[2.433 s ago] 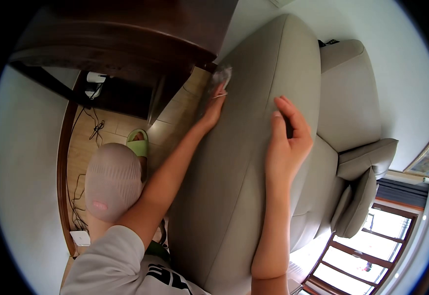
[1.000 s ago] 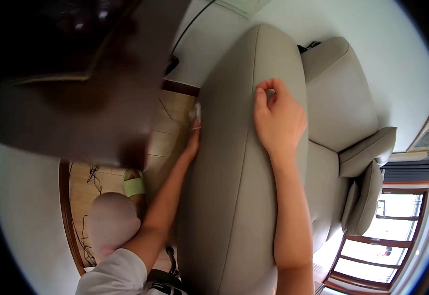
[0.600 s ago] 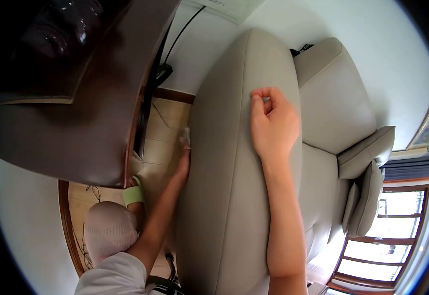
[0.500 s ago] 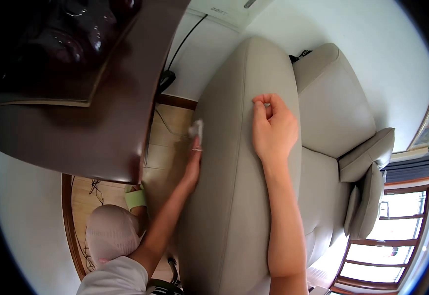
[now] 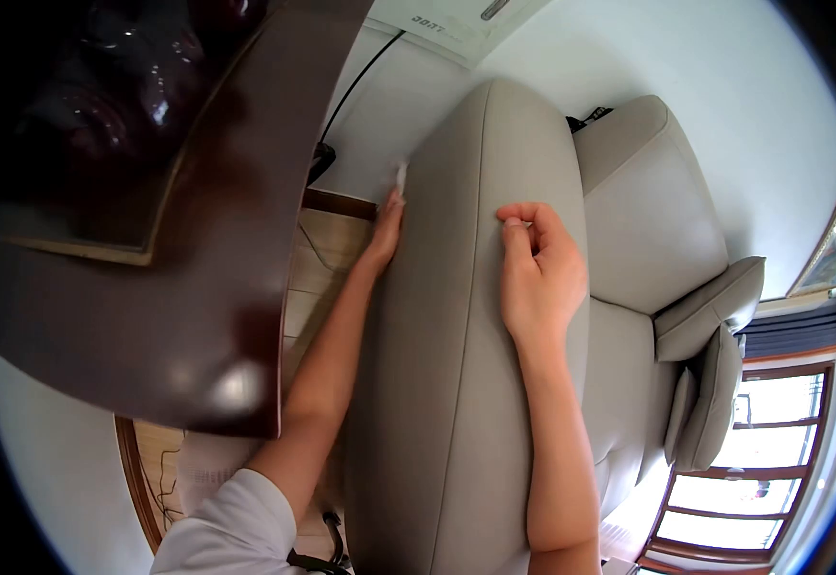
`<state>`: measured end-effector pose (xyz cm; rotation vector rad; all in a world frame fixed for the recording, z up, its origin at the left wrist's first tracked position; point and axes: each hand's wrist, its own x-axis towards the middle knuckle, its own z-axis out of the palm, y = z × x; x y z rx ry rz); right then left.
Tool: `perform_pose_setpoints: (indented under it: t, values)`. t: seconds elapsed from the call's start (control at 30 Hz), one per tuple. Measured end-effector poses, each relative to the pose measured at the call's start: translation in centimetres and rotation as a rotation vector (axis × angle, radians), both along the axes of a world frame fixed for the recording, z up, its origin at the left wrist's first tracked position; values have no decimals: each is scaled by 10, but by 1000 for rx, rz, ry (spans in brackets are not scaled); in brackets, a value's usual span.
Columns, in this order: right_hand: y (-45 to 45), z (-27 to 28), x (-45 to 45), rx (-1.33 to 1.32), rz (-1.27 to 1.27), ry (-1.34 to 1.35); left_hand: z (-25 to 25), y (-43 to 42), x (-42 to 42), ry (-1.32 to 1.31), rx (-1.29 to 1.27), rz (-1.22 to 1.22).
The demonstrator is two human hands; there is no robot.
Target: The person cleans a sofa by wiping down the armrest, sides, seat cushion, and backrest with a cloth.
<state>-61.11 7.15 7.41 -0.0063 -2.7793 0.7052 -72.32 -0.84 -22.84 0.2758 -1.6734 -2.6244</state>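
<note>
A beige leather sofa (image 5: 437, 316) runs away from me, its broad armrest between my arms. My left hand (image 5: 388, 230) is at the armrest's outer side, near the wall end, with a small white cloth (image 5: 400, 177) at its fingertips; the cloth is blurred and partly hidden. On top of the armrest lies my right hand (image 5: 544, 268), fingers loosely curled and thumb close to the index finger. Nothing shows in it.
A dark glossy wooden table (image 5: 236, 326) stands close on the left, leaving a narrow gap beside the sofa. A black cable (image 5: 365, 81) hangs along the wall. Cushions (image 5: 710, 383) lie on the sofa's far end, near a window (image 5: 739, 470).
My left hand has moved forward and up along the armrest's outer side with the white cloth. My right hand has stayed almost in place. The table now covers more of the floor.
</note>
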Motion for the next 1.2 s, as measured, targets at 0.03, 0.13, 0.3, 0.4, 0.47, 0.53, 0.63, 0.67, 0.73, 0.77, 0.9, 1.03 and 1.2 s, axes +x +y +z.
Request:
perform_pose_setpoints:
  t: [0.03,0.13,0.3,0.4,0.47,0.53,0.63,0.67,0.73,0.77,0.9,1.03,1.2]
  values:
    - [0,-1,0,-12,2,1,-69,5,-4,-84,155,-70]
    - [2,-1,1,-38,-4,2,-120,19,26,-180,193,-87]
    - [4,-3,-1,-8,11,37,-67,14,61,-17,26,-10]
    - [2,-1,0,-29,-2,22,45,13,74,249,-205,86]
    - [1,-3,1,-42,5,31,121,4,60,413,-320,130]
    - [1,-2,0,-36,9,35,157,-2,22,538,-372,180]
    - [1,-1,1,-10,11,33,155,-7,-34,521,-311,225]
    - [1,-1,0,-15,12,36,145,-6,-48,492,-256,237]
    - [2,-2,0,-28,13,37,102,-8,-66,418,-239,197]
    - [1,-2,1,-35,12,36,71,-9,-74,378,-232,175]
    - [0,1,3,-23,23,31,-23,-7,-61,214,-29,79]
    - [-2,2,3,-42,30,39,-175,11,-35,-111,148,-84]
    - [0,3,2,-98,31,27,-211,26,71,-397,268,-162]
